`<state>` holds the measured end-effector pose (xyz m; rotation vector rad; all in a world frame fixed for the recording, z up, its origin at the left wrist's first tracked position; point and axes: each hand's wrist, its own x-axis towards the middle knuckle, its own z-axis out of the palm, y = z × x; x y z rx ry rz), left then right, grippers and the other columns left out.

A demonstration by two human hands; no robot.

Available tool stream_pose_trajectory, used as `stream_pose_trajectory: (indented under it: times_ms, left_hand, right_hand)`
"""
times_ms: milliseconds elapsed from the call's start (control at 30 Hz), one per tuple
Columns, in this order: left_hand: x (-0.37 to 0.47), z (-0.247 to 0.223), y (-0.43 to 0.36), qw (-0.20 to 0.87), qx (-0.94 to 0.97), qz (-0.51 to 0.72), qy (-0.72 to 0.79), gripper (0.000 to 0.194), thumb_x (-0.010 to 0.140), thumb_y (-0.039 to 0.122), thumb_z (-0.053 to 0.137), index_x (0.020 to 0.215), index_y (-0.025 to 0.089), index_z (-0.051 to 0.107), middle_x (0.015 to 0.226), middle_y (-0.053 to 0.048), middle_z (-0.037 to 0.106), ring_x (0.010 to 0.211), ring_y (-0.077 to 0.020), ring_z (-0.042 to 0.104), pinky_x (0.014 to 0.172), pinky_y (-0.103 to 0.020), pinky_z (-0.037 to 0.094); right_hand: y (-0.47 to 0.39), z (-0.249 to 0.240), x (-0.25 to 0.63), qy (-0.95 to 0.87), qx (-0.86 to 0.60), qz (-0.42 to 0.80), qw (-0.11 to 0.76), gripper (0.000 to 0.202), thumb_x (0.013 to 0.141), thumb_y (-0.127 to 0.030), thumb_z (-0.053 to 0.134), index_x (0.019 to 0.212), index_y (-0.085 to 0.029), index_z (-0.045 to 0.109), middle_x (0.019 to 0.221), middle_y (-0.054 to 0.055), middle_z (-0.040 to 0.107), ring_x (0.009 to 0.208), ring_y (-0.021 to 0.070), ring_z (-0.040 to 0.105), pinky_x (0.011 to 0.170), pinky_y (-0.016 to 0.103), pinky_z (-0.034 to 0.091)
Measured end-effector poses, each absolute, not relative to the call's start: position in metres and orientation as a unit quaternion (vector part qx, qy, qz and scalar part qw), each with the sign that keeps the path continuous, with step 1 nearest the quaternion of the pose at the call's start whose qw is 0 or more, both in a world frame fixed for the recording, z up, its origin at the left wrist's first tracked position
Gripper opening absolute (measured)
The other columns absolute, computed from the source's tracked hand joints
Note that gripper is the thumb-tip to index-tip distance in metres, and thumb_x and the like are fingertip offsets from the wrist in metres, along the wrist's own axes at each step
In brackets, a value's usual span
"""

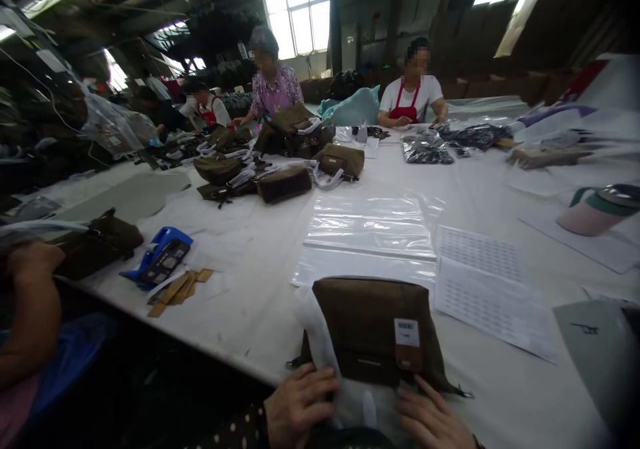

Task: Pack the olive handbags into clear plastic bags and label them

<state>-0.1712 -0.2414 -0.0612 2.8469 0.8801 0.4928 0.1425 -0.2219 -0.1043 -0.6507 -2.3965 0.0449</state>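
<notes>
1 bag (367, 302) on table (240, 302) | left hand (303, 399) — half-curled by white wrap (323, 336), grip unclear | right hand (433, 412) — loosely open at bag's lower edge, grip unclear

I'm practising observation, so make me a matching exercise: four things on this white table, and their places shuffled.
1. brown fabric bag
2. blue plastic device
3. pink cylindrical mug
4. glossy clear plastic sheets

A. beside flat tan strips
B. on white paper, far right
C. just beyond the bag
D. nearest left hand and right hand

Pairs: 1-D; 2-A; 3-B; 4-C
</notes>
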Motion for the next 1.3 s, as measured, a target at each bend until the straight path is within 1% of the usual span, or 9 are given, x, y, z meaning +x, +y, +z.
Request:
stream_pose_trajectory:
  times_ms: [67, 167, 433, 567, 700, 800, 867, 1067, 1300]
  left_hand:
    - [-0.165, -0.038, -0.229, 0.044, 0.908, 0.257, 0.327, 0.027, 0.075, 0.019, 0.047, 0.098, 0.022, 0.061, 0.113, -0.006, 0.062, 0.115, -0.0205, 0.048, 0.098, -0.036, 0.034]
    - [-0.150, -0.009, -0.203, 0.003, 0.841, 0.314, 0.441, 0.029, 0.078, 0.012, 0.048, 0.103, 0.022, 0.059, 0.105, -0.003, 0.065, 0.111, -0.0209, 0.049, 0.101, -0.041, 0.027]
    - [-0.147, -0.011, -0.176, 0.091, 0.751, 0.251, 0.603, 0.009, 0.074, 0.030, 0.065, 0.083, 0.027, 0.065, 0.077, 0.003, 0.064, 0.081, -0.0164, 0.057, 0.102, -0.051, 0.018]
    - [-0.143, -0.016, -0.170, 0.080, 0.715, 0.313, 0.620, 0.011, 0.077, 0.029, 0.061, 0.087, 0.026, 0.065, 0.086, -0.001, 0.062, 0.087, -0.0167, 0.056, 0.101, -0.046, 0.026]
    - [-0.142, -0.012, -0.141, 0.057, 0.684, 0.326, 0.650, 0.034, 0.077, 0.038, 0.059, 0.108, 0.022, 0.058, 0.110, -0.008, 0.057, 0.106, -0.0218, 0.048, 0.098, -0.042, 0.034]
    - [-0.139, -0.017, -0.115, 0.060, 0.689, 0.294, 0.660, 0.059, 0.075, 0.046, 0.059, 0.125, 0.018, 0.044, 0.129, -0.011, 0.046, 0.123, -0.0274, 0.034, 0.105, -0.048, 0.024]
    - [-0.136, -0.026, -0.101, 0.099, 0.682, 0.275, 0.670, 0.058, 0.077, 0.046, 0.055, 0.127, 0.019, 0.043, 0.132, -0.011, 0.044, 0.127, -0.0286, 0.030, 0.106, -0.051, 0.020]
    - [-0.138, -0.039, -0.081, 0.240, 0.611, 0.351, 0.668, 0.037, 0.081, 0.037, 0.051, 0.114, 0.020, 0.056, 0.120, -0.008, 0.054, 0.112, -0.0189, 0.049, 0.099, -0.035, 0.036]
    - [-0.143, -0.019, -0.059, 0.278, 0.652, 0.297, 0.640, 0.007, 0.070, 0.026, 0.063, 0.069, 0.023, 0.069, 0.079, 0.000, 0.067, 0.081, -0.0160, 0.060, 0.081, -0.028, 0.044]
  right_hand:
    - [-0.209, -0.082, 0.145, -0.892, -0.299, -0.003, 0.338, 0.025, 0.081, -0.018, 0.046, 0.102, -0.021, 0.060, 0.116, 0.007, 0.058, 0.115, 0.0239, 0.047, 0.101, 0.043, 0.034]
    - [-0.182, -0.063, 0.133, -0.853, -0.393, -0.069, 0.336, 0.040, 0.076, -0.016, 0.056, 0.115, -0.025, 0.055, 0.135, 0.008, 0.040, 0.121, 0.0303, 0.040, 0.101, 0.050, 0.030]
    - [-0.145, -0.087, 0.104, -0.781, -0.527, -0.094, 0.321, 0.037, 0.075, -0.047, 0.057, 0.110, -0.034, 0.057, 0.138, 0.001, 0.037, 0.122, 0.0348, 0.035, 0.100, 0.057, 0.020]
    - [-0.139, -0.081, 0.103, -0.769, -0.549, -0.117, 0.305, 0.038, 0.078, -0.046, 0.053, 0.112, -0.030, 0.057, 0.138, 0.005, 0.036, 0.125, 0.0361, 0.031, 0.099, 0.058, 0.019]
    - [-0.127, -0.070, 0.096, -0.776, -0.553, -0.135, 0.272, 0.041, 0.081, -0.044, 0.048, 0.116, -0.026, 0.054, 0.133, 0.010, 0.041, 0.126, 0.0367, 0.028, 0.098, 0.060, 0.019]
    - [-0.119, -0.065, 0.092, -0.779, -0.568, -0.125, 0.234, 0.045, 0.082, -0.044, 0.045, 0.121, -0.024, 0.051, 0.131, 0.011, 0.043, 0.128, 0.0356, 0.023, 0.099, 0.060, 0.016]
    - [-0.116, -0.065, 0.090, -0.781, -0.580, -0.109, 0.206, 0.048, 0.082, -0.043, 0.043, 0.125, -0.021, 0.048, 0.132, 0.010, 0.043, 0.129, 0.0344, 0.021, 0.100, 0.060, 0.013]
    - [-0.112, -0.067, 0.090, -0.783, -0.584, -0.096, 0.189, 0.054, 0.081, -0.046, 0.043, 0.126, -0.016, 0.046, 0.133, 0.010, 0.043, 0.130, 0.0329, 0.021, 0.102, 0.059, 0.009]
    - [-0.112, -0.069, 0.091, -0.784, -0.578, -0.084, 0.209, 0.057, 0.076, -0.044, 0.050, 0.126, -0.018, 0.046, 0.133, 0.009, 0.043, 0.129, 0.0329, 0.023, 0.102, 0.057, 0.012]
